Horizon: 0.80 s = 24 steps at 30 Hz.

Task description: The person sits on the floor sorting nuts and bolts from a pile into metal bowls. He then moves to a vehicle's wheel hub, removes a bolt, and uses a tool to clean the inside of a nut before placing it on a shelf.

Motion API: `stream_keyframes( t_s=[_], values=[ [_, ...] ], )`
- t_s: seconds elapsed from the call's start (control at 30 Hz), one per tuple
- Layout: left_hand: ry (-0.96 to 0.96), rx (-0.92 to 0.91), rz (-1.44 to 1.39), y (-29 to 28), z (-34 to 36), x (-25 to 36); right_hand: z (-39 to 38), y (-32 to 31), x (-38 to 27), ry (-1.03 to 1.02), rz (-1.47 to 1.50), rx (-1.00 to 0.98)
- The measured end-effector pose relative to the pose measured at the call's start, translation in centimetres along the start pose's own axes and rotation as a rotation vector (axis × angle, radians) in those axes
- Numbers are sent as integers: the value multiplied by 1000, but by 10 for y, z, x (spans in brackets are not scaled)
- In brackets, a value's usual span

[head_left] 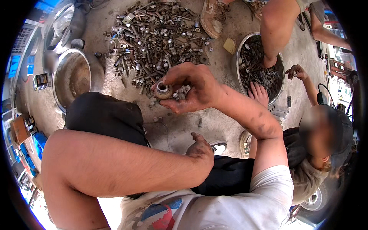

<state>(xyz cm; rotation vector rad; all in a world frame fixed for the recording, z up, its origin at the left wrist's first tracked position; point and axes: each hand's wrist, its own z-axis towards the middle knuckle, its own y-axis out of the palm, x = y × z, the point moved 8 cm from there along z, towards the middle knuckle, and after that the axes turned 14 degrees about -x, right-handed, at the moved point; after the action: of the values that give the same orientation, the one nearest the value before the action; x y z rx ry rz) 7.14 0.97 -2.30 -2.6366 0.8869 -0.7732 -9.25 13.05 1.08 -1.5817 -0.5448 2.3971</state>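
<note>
My right hand [191, 88] grips a short, round metal fitting [164, 89] with a hollow centre between thumb and fingers, held over the near edge of a large heap of dirty bolts, nuts and washers [149, 42] on the concrete floor. My left hand [199, 149] is lower, near my bent leg and dark shorts, its thumb raised and its other fingers mostly hidden. To the right, a steel bowl [237, 65] holds many dark fasteners.
An empty-looking steel bowl [97, 76] and another metal container [76, 27] sit left. Co-workers crowd the right: one person's hand [268, 61] reaches into the full bowl, another hand [258, 94] rests at its rim, and a capped person [326, 142] sits beside me.
</note>
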Motion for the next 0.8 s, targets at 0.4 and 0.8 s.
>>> stream_keyframes(
  t_s=[0.4, 0.8],
  values=[
    [-55, 108, -71, -5, 0, 0, -3, 30, 42, 357, 1329, 208],
    [-69, 216, -77, -8, -2, -6, -11, 32, 72, 491, 1501, 381]
  ],
)
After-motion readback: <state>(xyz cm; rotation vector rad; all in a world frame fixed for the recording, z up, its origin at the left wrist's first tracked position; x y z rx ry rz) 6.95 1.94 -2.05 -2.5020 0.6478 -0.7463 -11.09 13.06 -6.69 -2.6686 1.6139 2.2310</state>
